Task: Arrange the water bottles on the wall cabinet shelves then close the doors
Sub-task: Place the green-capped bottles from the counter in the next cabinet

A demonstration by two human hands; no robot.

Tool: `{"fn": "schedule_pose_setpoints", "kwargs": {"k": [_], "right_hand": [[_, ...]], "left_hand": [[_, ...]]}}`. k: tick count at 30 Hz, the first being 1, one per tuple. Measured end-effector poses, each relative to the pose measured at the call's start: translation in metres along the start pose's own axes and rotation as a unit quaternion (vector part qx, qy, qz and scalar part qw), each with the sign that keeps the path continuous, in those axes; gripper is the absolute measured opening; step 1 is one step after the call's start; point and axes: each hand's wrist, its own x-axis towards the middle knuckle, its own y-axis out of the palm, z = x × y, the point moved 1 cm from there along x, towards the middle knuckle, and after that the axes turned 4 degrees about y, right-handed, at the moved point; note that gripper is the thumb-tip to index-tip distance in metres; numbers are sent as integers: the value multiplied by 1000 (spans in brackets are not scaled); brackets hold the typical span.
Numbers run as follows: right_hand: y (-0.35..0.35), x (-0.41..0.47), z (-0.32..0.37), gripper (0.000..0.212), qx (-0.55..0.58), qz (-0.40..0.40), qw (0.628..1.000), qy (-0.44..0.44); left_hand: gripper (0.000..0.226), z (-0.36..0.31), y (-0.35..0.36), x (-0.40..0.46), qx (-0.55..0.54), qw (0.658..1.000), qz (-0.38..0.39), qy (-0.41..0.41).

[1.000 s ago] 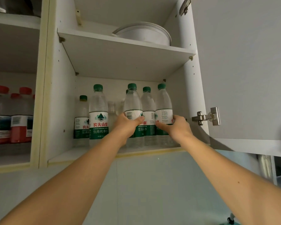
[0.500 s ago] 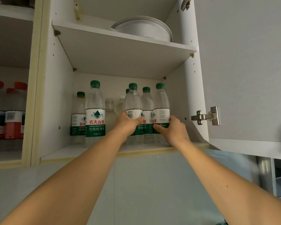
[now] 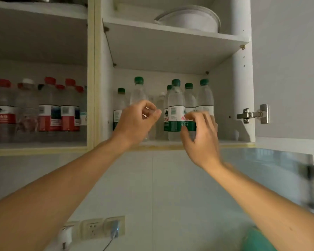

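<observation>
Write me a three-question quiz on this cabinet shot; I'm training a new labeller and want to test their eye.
1. True or false: the left hand grips a bottle.
2. Which cap colour marks the bottles in the compartment the hands reach into? A red, B green, C blue.
3. Fill in: the white bowl sits on the ___ shelf.

Key:
1. False; its fingers are loosely curled and hold nothing, as with the right hand.
2. B; the red-capped bottles stand in the next compartment to the left.
3. Upper, above the bottles, beside the open door.
</observation>
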Motion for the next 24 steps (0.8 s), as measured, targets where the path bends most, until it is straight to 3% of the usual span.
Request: {"fn": "schedule_pose_setpoints", "kwargs": {"k": [4,7,10,13,17,24], "right_hand": [[9,-40,60,20,124,73,989,-34],[25,-85,102,20,184,174,967,26],[47,-139,136,32,215,274,932,103],[75,-199,165,47,249,335,887,197],[112,-291,202,43,261,396,809,346],[151,-447,249,33,207,522,706,431]], "left_hand": [[20,7,-50,-61,-54,998,-13,-3],[30,29,-82,-117,-27,999,1,-34],[34,60,-108,-179,-3,995,29,-92],[36,95,-130,-242,-5,984,50,-168],[35,142,-157,-333,2,960,40,-277],[35,206,-203,-496,57,887,79,-452]]}}
